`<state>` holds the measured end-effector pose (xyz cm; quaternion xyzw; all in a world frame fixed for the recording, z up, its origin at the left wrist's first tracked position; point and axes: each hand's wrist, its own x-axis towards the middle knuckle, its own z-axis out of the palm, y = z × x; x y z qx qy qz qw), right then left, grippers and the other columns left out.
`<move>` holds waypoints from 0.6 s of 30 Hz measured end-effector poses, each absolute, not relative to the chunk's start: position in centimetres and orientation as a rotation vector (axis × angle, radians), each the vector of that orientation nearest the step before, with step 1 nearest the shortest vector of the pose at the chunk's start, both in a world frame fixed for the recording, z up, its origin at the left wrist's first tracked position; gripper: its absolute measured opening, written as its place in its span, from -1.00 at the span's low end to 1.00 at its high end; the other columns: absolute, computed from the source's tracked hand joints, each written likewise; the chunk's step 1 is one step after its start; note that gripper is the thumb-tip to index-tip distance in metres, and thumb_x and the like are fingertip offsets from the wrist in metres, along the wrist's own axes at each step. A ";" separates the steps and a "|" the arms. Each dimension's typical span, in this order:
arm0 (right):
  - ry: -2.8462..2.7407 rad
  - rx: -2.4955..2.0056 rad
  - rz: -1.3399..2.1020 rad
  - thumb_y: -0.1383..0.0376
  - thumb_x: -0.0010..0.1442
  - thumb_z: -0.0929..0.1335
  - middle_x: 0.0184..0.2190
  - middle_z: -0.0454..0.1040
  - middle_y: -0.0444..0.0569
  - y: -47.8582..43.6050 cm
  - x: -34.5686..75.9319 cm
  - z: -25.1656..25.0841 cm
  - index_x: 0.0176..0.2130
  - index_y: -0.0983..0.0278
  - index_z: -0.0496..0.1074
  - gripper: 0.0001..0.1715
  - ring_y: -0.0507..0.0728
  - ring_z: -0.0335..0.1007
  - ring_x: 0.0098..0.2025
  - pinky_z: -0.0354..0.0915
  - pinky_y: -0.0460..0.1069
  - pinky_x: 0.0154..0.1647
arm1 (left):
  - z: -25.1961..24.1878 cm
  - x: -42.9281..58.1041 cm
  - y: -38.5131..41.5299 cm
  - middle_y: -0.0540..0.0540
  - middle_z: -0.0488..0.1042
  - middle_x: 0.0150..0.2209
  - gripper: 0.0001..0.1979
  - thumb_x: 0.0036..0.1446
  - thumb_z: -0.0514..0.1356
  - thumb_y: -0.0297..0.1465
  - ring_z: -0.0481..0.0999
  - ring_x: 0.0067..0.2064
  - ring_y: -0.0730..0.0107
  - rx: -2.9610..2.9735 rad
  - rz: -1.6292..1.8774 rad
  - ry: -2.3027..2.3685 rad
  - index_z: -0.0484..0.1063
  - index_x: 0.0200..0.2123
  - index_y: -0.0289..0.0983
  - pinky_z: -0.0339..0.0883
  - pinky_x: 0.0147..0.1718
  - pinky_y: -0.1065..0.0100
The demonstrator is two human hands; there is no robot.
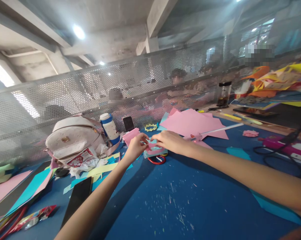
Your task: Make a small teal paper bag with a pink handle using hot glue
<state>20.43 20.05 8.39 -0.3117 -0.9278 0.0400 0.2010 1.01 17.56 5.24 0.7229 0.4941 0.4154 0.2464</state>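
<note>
Both my arms reach far out over a blue table (165, 200). My left hand (136, 145) is closed, its fingertips pinching a small pink and teal paper piece (154, 149). My right hand (169, 140) lies over the same piece from the right, fingers curled down on it. Red-handled scissors (157, 160) lie on the table just below the piece. A pink paper sheet (130, 136) stands behind my left hand.
A white backpack (70, 136), a bottle (110, 126) and a phone (128, 123) stand at the back left by a perforated metal screen (65, 96). Paper scraps (97, 170) and a dark phone (77, 200) lie left. Pink sheets (192, 123) and a pink tool with cable (287, 150) lie right. People sit beyond the screen.
</note>
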 end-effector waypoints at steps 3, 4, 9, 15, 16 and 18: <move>-2.590 -0.900 0.081 0.36 0.16 0.36 -0.48 0.51 -0.02 20.0 20.5 8.4 -0.12 0.25 0.51 -0.74 0.07 0.34 -0.47 0.01 -0.04 -0.49 | 5.5 1.4 17.2 0.04 0.49 -0.45 -0.62 -0.11 0.17 -0.62 0.53 -0.49 0.42 1.961 1.117 1.287 0.27 -0.17 -0.24 0.35 -0.51 0.46; -2.599 -0.898 0.071 0.35 0.15 0.36 -0.49 0.50 -0.02 20.0 20.5 8.4 -0.16 0.25 0.53 -0.78 0.06 0.33 -0.48 0.01 -0.04 -0.49 | 5.6 1.6 17.0 0.05 0.50 -0.45 -0.61 -0.10 0.18 -0.60 0.53 -0.49 0.42 1.966 1.105 1.268 0.24 -0.16 -0.23 0.35 -0.51 0.46; -2.651 -0.888 0.004 0.31 0.12 0.40 -0.52 0.49 -0.04 20.2 20.6 8.4 -0.35 0.20 0.57 -0.91 0.07 0.33 -0.48 -0.01 -0.04 -0.49 | 6.7 2.2 16.3 0.02 0.53 -0.45 -0.59 -0.06 0.25 -0.54 0.53 -0.44 0.41 2.111 1.017 1.202 0.24 -0.11 -0.22 0.38 -0.42 0.44; -2.640 -0.951 -0.100 0.30 0.09 0.41 -0.48 0.52 -0.02 19.9 20.6 8.3 -0.34 0.20 0.56 -0.91 0.11 0.38 -0.44 -0.06 -0.06 -0.50 | 6.7 2.3 16.7 -0.03 0.55 -0.42 -0.69 0.05 0.24 -0.43 0.57 -0.42 0.36 2.129 0.994 1.298 0.28 -0.12 -0.25 0.40 -0.42 0.40; -2.635 -0.963 -0.113 0.31 0.09 0.41 -0.47 0.52 -0.01 19.9 20.6 8.3 -0.33 0.21 0.56 -0.90 0.11 0.39 -0.43 -0.07 -0.06 -0.51 | 6.5 2.2 16.8 -0.04 0.56 -0.42 -0.73 0.08 0.22 -0.40 0.57 -0.43 0.36 2.120 0.997 1.315 0.29 -0.13 -0.26 0.40 -0.45 0.41; -2.626 -0.981 -0.125 0.31 0.10 0.39 -0.46 0.53 -0.01 19.9 20.6 8.3 -0.32 0.21 0.56 -0.88 0.11 0.39 -0.43 -0.10 -0.06 -0.51 | 6.2 2.1 17.2 -0.08 0.56 -0.41 -0.77 0.11 0.20 -0.35 0.57 -0.41 0.34 2.111 0.998 1.347 0.33 -0.16 -0.28 0.40 -0.46 0.40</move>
